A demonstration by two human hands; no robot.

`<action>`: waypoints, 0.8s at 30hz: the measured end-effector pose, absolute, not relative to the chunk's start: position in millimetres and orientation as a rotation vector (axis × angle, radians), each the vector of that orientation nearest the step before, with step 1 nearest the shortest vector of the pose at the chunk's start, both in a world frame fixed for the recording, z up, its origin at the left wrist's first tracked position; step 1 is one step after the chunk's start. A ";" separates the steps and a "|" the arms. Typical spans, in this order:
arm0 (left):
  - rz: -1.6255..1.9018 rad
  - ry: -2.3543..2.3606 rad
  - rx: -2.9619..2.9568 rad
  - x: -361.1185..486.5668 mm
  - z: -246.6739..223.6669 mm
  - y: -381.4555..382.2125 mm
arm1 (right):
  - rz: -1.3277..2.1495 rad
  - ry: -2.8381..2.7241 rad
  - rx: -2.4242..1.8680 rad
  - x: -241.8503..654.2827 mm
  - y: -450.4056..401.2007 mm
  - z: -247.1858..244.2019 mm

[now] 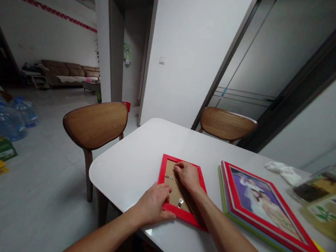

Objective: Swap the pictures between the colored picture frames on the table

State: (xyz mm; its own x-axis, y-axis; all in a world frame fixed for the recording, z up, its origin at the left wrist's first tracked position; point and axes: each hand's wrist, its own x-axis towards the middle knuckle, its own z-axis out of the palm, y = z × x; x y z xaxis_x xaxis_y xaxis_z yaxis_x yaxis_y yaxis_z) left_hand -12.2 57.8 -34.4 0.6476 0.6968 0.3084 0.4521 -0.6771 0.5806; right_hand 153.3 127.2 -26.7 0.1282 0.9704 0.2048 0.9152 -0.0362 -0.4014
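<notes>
A red picture frame (162,175) lies face down on the white table, its brown backing board (174,192) facing up. Metal fittings (181,202) show on the board near the lower edge and toward the left side. My left hand (154,203) grips the frame's lower left corner, thumb along the near edge and fingers curled over the left side. Over the upper part of the board is my right hand (187,175), its thumb and fingertips pinched together. Whatever those fingertips hold, if anything, is too small to make out. My right forearm hides part of the frame's right side.
On the right of the table (118,165) lies a stack with a red-framed photo (262,203) on top. Beyond it are a white cloth (282,172) and a clear container (320,184). Wooden chairs (96,126) stand at the table's far and left sides. Water bottles (7,123) sit on the floor.
</notes>
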 end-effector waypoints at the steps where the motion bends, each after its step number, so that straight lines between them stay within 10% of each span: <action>1: 0.724 0.902 2.409 -12.7 -34.5 57.5 | 0.158 -1.775 -2.019 156.5 132.6 -28.1; 24: 0.759 0.998 2.342 -18.5 -27.9 52.2 | 0.283 -1.378 -1.831 198.8 89.2 -12.8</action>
